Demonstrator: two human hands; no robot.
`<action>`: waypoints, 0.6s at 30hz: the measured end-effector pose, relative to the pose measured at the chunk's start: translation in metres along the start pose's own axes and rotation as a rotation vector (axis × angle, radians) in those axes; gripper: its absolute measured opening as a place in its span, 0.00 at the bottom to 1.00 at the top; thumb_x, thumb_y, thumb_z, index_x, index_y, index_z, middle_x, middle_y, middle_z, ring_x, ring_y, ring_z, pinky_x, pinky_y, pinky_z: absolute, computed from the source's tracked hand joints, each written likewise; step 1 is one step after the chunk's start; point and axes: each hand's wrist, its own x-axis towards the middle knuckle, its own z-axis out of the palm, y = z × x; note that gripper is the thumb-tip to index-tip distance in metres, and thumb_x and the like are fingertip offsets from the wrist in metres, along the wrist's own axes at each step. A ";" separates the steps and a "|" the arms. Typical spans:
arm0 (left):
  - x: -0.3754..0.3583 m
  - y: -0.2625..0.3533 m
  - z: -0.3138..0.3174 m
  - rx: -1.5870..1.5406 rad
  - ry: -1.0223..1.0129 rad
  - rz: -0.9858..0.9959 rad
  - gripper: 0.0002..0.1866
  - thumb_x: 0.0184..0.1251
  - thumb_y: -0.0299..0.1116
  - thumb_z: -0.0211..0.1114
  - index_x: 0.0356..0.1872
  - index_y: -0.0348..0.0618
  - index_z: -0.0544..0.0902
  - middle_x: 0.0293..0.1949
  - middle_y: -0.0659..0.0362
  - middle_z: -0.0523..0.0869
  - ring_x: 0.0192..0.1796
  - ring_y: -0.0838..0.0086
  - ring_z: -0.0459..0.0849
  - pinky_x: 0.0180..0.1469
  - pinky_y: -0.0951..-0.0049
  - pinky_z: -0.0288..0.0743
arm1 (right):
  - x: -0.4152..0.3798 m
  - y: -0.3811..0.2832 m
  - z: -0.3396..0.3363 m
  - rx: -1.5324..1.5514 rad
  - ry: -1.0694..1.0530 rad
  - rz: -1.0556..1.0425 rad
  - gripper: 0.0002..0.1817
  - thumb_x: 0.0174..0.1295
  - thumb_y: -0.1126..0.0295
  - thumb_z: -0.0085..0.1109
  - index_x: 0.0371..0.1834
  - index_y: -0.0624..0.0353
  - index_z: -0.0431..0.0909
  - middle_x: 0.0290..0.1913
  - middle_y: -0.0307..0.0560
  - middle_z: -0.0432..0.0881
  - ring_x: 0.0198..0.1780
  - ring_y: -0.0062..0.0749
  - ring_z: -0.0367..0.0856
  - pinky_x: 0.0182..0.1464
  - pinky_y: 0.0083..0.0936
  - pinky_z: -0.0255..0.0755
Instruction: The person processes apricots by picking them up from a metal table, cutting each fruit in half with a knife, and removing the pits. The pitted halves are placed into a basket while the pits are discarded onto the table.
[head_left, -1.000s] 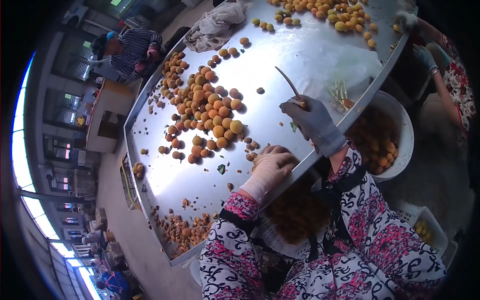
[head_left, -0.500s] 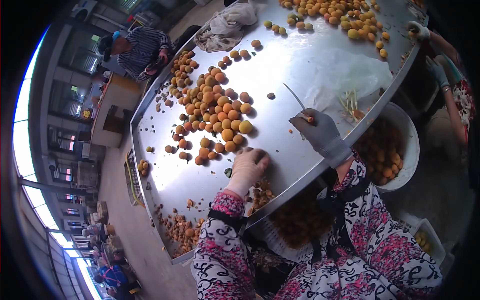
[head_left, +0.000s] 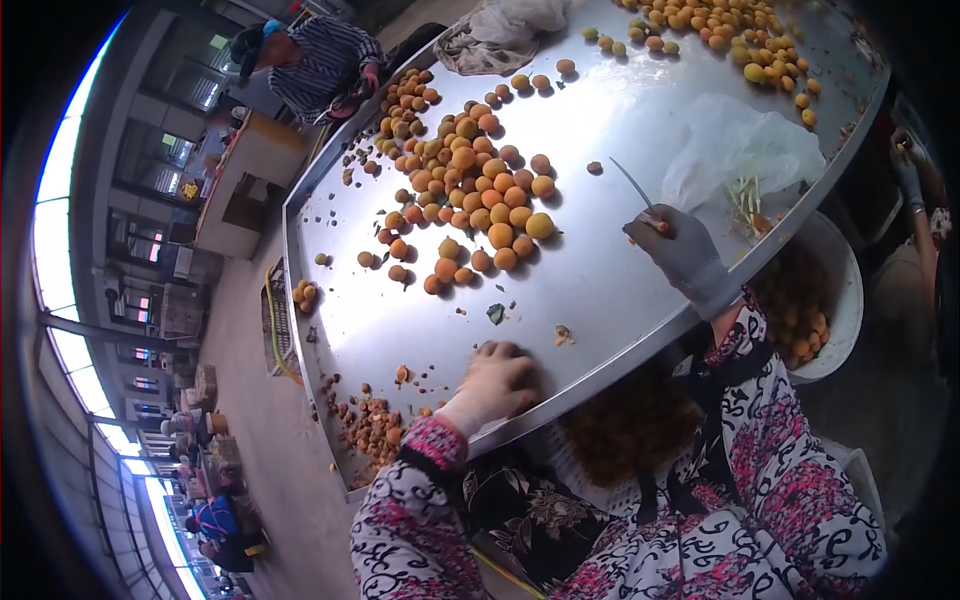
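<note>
My left hand (head_left: 497,384), in a pale glove, rests at the near edge of the metal table (head_left: 600,310). Its fingers are curled downward, and anything beneath them is hidden. A grey glove covers my right hand (head_left: 685,258), which is closed around the handle of a knife (head_left: 632,182); the thin, slightly curved blade points up and away. Beyond my hands, a spread of orange-yellow apricots (head_left: 500,236) lies on the metal. Brown pits or scraps (head_left: 372,430) are heaped at the left corner. A flattened fruit scrap (head_left: 565,335) and a green leaf (head_left: 496,313) lie nearby.
A white bucket (head_left: 850,310) of fruit stands at right. Below the table edge sits a crate of brownish pieces (head_left: 630,430). More apricots (head_left: 720,25), a clear plastic bag (head_left: 740,145) and a crumpled cloth (head_left: 480,50) are farther off. Other people work at the left and right.
My left hand has moved from beside the apricots to the table's near edge, over where small brown pieces lay. The knife stays in my right hand. The view has shifted.
</note>
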 end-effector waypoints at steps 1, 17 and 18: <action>-0.029 -0.021 0.006 0.065 -0.049 -0.120 0.18 0.45 0.43 0.65 0.41 0.55 0.81 0.49 0.55 0.74 0.58 0.56 0.65 0.62 0.57 0.57 | -0.001 -0.002 0.002 -0.060 -0.007 -0.032 0.20 0.53 0.56 0.62 0.31 0.65 0.76 0.21 0.42 0.74 0.25 0.21 0.69 0.33 0.20 0.68; 0.053 -0.030 -0.024 0.071 0.153 -0.496 0.13 0.58 0.39 0.58 0.42 0.46 0.78 0.38 0.52 0.82 0.45 0.57 0.80 0.49 0.63 0.72 | -0.006 -0.001 0.022 -0.116 -0.059 -0.112 0.13 0.56 0.64 0.61 0.29 0.65 0.74 0.21 0.37 0.71 0.26 0.16 0.66 0.31 0.18 0.65; 0.044 -0.033 -0.022 0.069 0.151 -0.496 0.13 0.58 0.39 0.58 0.42 0.46 0.78 0.38 0.52 0.82 0.45 0.57 0.80 0.49 0.63 0.72 | -0.007 -0.003 0.022 -0.118 -0.061 -0.109 0.13 0.56 0.64 0.61 0.29 0.65 0.74 0.21 0.37 0.71 0.26 0.16 0.66 0.31 0.18 0.65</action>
